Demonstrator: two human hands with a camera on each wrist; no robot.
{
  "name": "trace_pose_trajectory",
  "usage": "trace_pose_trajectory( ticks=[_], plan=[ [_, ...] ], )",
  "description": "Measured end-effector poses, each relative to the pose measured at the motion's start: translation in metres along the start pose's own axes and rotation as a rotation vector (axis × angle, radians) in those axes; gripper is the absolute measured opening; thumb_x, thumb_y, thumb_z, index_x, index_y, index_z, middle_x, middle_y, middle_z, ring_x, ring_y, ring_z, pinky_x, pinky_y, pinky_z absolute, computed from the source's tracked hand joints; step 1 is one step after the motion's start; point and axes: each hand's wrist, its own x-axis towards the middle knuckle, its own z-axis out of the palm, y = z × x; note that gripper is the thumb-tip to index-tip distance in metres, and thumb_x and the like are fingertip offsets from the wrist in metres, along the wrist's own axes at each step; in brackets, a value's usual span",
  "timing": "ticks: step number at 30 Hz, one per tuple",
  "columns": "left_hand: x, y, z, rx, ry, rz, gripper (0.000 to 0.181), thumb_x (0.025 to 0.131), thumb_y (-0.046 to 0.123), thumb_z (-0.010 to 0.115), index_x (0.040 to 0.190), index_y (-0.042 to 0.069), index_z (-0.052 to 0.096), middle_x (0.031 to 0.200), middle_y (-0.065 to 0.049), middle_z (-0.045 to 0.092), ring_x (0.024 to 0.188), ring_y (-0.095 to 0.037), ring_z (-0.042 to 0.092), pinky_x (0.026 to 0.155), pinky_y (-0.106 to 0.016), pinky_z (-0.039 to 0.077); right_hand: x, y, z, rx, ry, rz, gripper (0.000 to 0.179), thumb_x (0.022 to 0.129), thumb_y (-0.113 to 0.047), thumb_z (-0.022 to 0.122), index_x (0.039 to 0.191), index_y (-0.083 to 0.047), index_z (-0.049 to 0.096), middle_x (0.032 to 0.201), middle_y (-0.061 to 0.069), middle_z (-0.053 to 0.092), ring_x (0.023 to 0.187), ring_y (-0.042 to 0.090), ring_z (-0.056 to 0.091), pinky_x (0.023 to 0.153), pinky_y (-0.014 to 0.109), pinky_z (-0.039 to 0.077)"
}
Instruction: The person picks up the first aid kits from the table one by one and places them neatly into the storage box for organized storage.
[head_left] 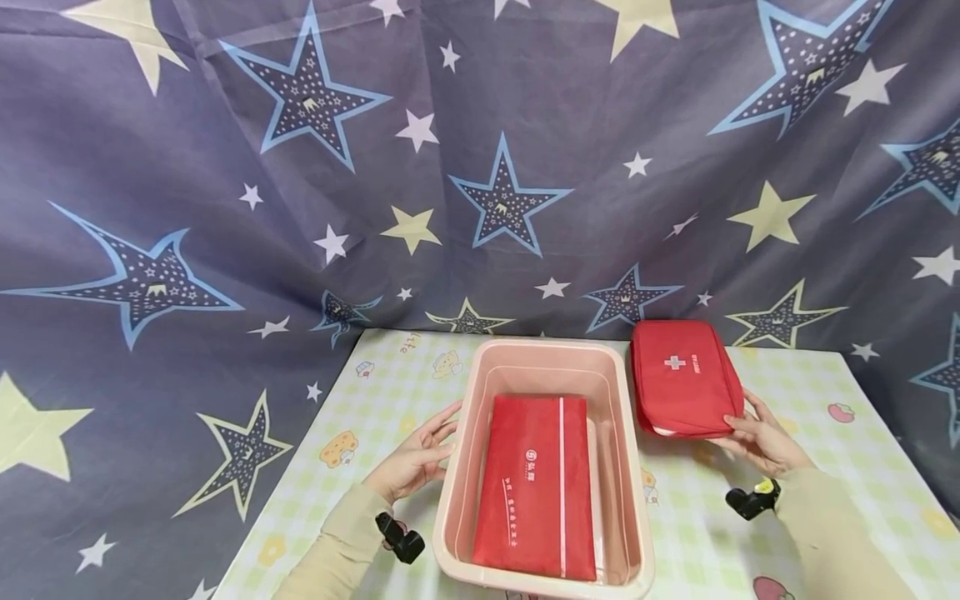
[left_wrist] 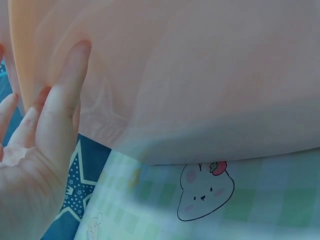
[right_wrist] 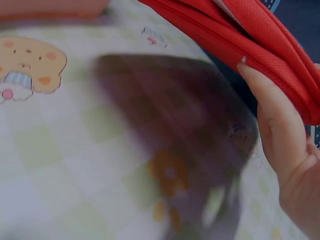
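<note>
A pink plastic bin (head_left: 551,354) stands on the table with a flat red pouch (head_left: 532,483) lying inside; the pouch bears white lettering and a white stripe. My left hand (head_left: 412,458) is at the bin's left side, its fingers extended; in the left wrist view the thumb (left_wrist: 70,75) lies against the pink outer wall. To the right of the bin, my right hand (head_left: 765,437) holds a red first aid bag (head_left: 682,379) with a white cross by its lower right corner. The right wrist view shows this bag raised off the table, its shadow below.
A green-and-white checked cloth with cartoon prints covers the table (head_left: 705,533). Behind and to both sides hangs a dark curtain (head_left: 450,108) with stars, close to the table's back edge. Small black devices (head_left: 401,537) are on both wrists.
</note>
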Motion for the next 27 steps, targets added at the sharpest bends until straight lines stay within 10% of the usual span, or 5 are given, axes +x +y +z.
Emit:
trace_pose_trajectory(
  ticks=[22,27],
  plan=[
    [0.000,0.003,0.001,0.033,-0.011,0.008,0.069,0.096,0.001,0.047,0.153,0.013,0.010,0.144,-0.003,0.036,0.120,-0.019,0.053,0.085,-0.040,0.054,-0.014,-0.029,0.047,0.103,-0.154,-0.071,0.079,0.095,0.013,0.032,0.145,-0.039,0.000,0.109,0.003,0.059,0.095,0.025,0.066,0.078,0.047,0.055],
    [0.001,0.003,0.000,0.028,-0.006,-0.006,0.069,0.096,0.000,0.046,0.153,0.013,0.009,0.143,-0.002,0.037,0.120,-0.018,0.053,0.085,-0.040,0.054,-0.017,-0.034,0.055,0.111,-0.204,-0.093,0.067,0.094,0.015,0.030,0.140,-0.032,0.019,0.112,0.003,0.058,0.098,0.026,0.065,0.078,0.048,0.056]
  ],
)
